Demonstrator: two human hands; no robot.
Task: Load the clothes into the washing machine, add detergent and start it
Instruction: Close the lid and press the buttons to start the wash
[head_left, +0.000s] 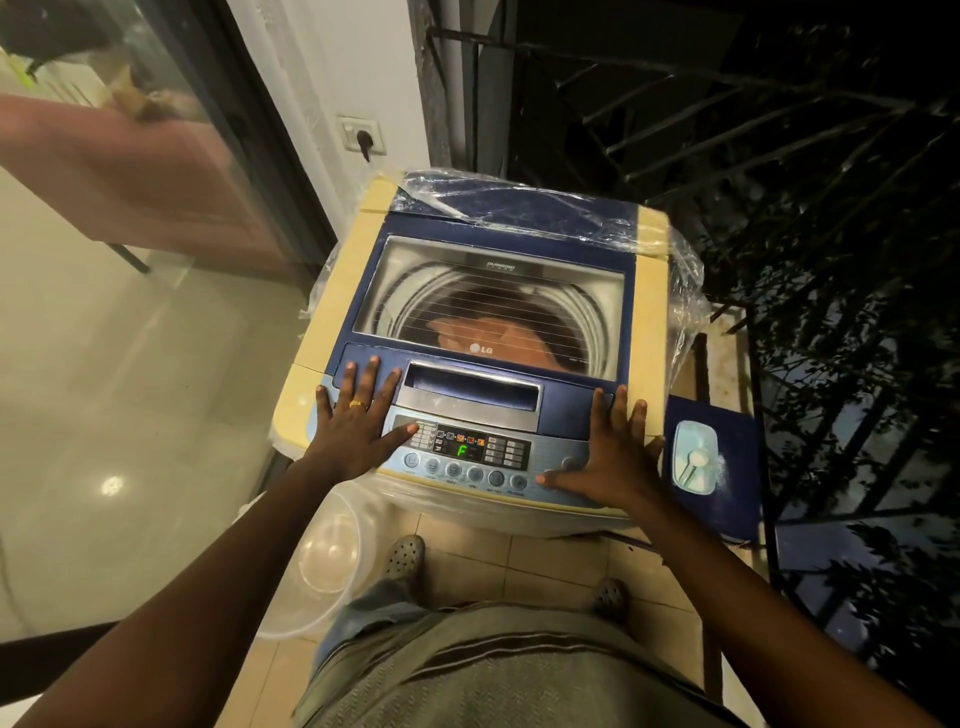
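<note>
The washing machine (483, 343) stands at twelve o'clock from the person, its lid (488, 306) shut, and through the tinted window a heap of clothes (493, 338) shows in the drum, brownish and blurred. The left hand (358, 421) lies flat with fingers spread at the nine o'clock end of the control panel (467, 452), its thumb touching the panel's edge; it grips nothing. The right hand (608, 457) is likewise splayed and empty at the three o'clock end, its thumb resting near the row of round buttons (475, 474). A green character glows on the display (461, 450), so the machine seems powered, and loading looks done. The buttons are stiff, shallow keys that should answer to one firm fingertip press, needing no grasp. The lid, judged rigid with a glassy pane, is best lifted by the recessed handle (472, 389) at its front edge rather than the window. At three o'clock, on a dark blue stool (727, 519) beside the machine, sits an open detergent tub (695, 457) with a scoop in it; it looks light and tippable, with some powder spilled beside it. A clear plastic basin (322, 566) rests on the floor at seven o'clock.
</note>
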